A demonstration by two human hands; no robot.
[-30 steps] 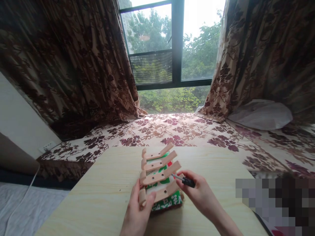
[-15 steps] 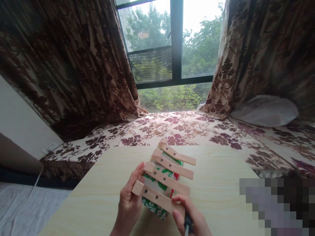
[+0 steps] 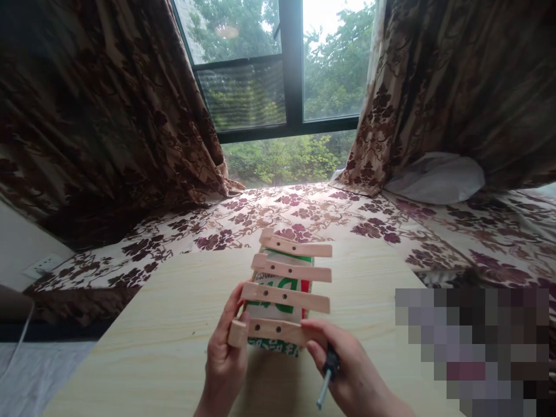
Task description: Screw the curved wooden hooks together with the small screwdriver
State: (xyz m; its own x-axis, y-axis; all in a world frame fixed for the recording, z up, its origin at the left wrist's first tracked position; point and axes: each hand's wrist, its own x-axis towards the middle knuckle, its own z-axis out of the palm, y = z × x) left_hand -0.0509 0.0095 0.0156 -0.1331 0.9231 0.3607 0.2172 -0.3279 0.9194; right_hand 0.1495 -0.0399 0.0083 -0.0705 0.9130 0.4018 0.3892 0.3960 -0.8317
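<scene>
A slatted wooden piece (image 3: 286, 298) with several pale slats, each with two dark screws, is tilted above the table. Behind its slats shows a green, white and red printed pack (image 3: 278, 347); how the two are joined is hidden. My left hand (image 3: 226, 353) is closed around the left side, with the thumb by the nearest slat's block-like end (image 3: 237, 333). My right hand (image 3: 347, 359) pinches the right end of the nearest slat. A screwdriver (image 3: 325, 379) with a dark handle is tucked in that same hand, its metal shaft pointing down towards me.
The pale wood-grain table (image 3: 152, 330) lies beneath my hands. Beyond it are a floral-covered ledge (image 3: 278, 202), patterned curtains (image 3: 143, 116) and a window (image 3: 295, 69). A white plastic bag (image 3: 438, 178) rests at the right. A wall socket (image 3: 42, 266) is at the left.
The slatted piece has turned so its slats lie more level across the view. My right hand has moved slightly up and right, and more of the screwdriver's shaft shows. The camera view has shifted.
</scene>
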